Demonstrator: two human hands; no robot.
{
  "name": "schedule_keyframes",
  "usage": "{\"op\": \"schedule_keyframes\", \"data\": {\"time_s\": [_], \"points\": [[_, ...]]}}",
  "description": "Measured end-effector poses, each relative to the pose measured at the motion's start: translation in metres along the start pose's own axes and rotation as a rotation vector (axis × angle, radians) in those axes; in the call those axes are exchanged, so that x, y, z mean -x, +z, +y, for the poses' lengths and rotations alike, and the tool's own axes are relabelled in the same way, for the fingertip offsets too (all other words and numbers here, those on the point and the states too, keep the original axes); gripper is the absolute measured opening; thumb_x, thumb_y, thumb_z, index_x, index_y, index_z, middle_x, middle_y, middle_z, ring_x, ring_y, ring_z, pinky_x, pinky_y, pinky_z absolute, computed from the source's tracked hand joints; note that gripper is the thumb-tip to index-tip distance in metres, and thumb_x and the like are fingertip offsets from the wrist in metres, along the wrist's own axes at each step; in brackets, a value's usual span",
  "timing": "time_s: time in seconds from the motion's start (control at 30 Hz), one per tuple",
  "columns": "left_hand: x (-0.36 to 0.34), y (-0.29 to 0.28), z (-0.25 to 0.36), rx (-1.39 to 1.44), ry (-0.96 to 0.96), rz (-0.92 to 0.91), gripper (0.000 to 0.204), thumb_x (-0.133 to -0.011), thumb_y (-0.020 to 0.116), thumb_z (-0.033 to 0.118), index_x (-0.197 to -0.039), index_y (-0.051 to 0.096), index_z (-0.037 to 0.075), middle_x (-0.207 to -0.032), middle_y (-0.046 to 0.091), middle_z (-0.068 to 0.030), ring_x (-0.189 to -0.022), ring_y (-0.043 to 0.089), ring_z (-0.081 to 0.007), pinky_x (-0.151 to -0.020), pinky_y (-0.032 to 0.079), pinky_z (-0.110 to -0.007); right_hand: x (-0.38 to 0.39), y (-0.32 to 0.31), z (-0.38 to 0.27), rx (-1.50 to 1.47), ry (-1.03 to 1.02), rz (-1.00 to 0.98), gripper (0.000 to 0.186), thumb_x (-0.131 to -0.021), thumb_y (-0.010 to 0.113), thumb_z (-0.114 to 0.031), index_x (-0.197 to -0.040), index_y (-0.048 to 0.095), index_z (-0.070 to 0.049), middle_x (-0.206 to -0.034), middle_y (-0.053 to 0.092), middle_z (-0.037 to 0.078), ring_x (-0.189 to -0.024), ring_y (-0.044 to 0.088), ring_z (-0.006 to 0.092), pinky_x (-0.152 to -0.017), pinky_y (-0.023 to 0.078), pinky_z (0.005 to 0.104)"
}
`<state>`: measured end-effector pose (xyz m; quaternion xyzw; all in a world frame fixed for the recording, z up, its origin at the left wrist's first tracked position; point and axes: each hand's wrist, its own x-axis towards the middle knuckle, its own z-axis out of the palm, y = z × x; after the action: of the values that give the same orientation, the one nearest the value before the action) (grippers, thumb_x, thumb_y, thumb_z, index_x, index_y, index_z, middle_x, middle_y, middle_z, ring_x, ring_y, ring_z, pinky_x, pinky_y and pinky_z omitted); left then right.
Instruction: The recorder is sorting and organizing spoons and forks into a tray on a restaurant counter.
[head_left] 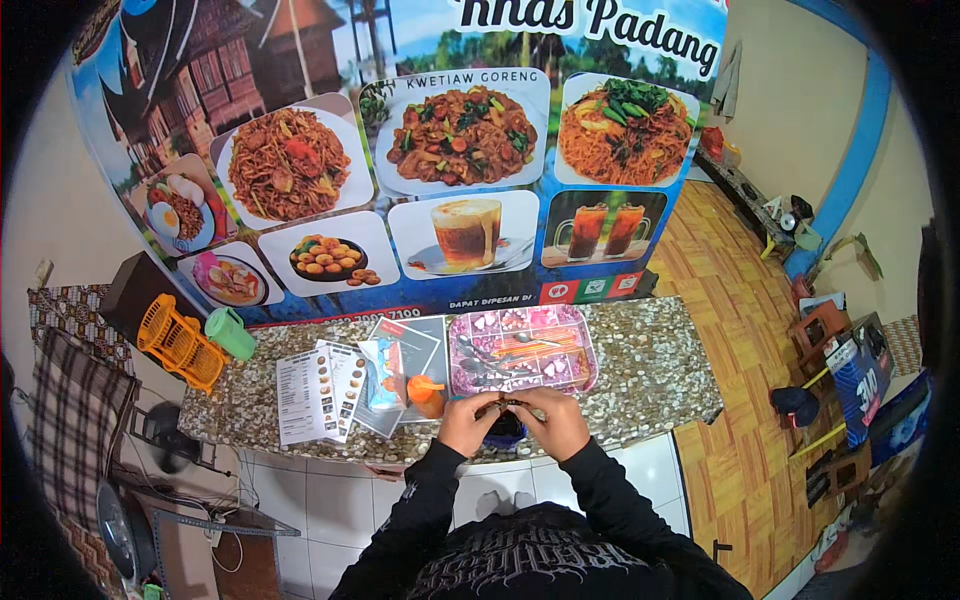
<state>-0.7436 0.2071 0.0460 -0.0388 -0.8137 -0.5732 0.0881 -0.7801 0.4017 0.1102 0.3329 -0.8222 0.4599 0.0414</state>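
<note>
Both hands meet over the near edge of the stone-patterned counter. My left hand and my right hand are closed, fingertips pinched around a small dark thing too small to name. Directly below them is a dark blue container, partly covered by the fingers. Just beyond the hands lies a pink compartment tray with metal spoons and thin orange sticks. An orange squeeze bottle stands to the left of my left hand.
Left of the bottle lie a blue-and-white packet and printed menu sheets. A green pitcher and an orange plastic basket occupy the counter's left end. A large food banner rises behind the counter. A fan is at lower left.
</note>
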Motion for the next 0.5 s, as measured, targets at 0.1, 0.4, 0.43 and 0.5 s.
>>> {"op": "schedule_keyframes", "data": {"time_s": [0.1,0.4,0.43,0.5], "points": [[-0.001,0.011,-0.012,0.073,-0.039,0.001,0.027,-0.094,0.067,0.003,-0.119,0.068,-0.004,-0.1,0.076,-0.0131,-0.094,0.072,-0.0147,-0.082,0.056,-0.03,0.003,0.003,0.012,0.027,-0.007,0.044,0.021,-0.09,0.07,-0.009,-0.111,0.073,-0.002,-0.098,0.074,0.019,-0.086,0.071,0.036,-0.076,0.056,0.0409],[-0.004,0.042,-0.019,0.311,-0.124,0.077,0.027,-0.095,0.066,-0.001,-0.122,0.065,-0.005,-0.112,0.071,-0.0073,-0.105,0.067,-0.0138,-0.091,0.053,-0.027,0.007,-0.003,0.04,-0.054,0.023,0.091,0.019,-0.092,0.07,-0.011,-0.108,0.073,0.0,-0.097,0.073,0.021,-0.085,0.072,0.0369,-0.072,0.057,0.04],[-0.005,0.045,-0.016,0.305,-0.129,0.08,0.027,-0.095,0.066,-0.001,-0.122,0.065,-0.005,-0.112,0.071,-0.0073,-0.105,0.067,-0.0138,-0.091,0.053,-0.027,0.008,-0.003,0.043,-0.062,0.023,0.089,0.019,-0.092,0.07,-0.011,-0.108,0.073,0.0,-0.097,0.073,0.021,-0.085,0.072,0.0369,-0.072,0.057,0.04],[-0.008,0.051,-0.01,0.388,-0.188,0.153,0.025,-0.095,0.065,-0.002,-0.119,0.065,-0.004,-0.11,0.071,-0.0067,-0.101,0.067,-0.0125,-0.089,0.052,-0.025,0.007,-0.003,0.048,-0.14,0.028,0.117,0.019,-0.092,0.07,-0.011,-0.108,0.073,0.0,-0.096,0.073,0.022,-0.084,0.072,0.0367,-0.072,0.057,0.0396]]}}
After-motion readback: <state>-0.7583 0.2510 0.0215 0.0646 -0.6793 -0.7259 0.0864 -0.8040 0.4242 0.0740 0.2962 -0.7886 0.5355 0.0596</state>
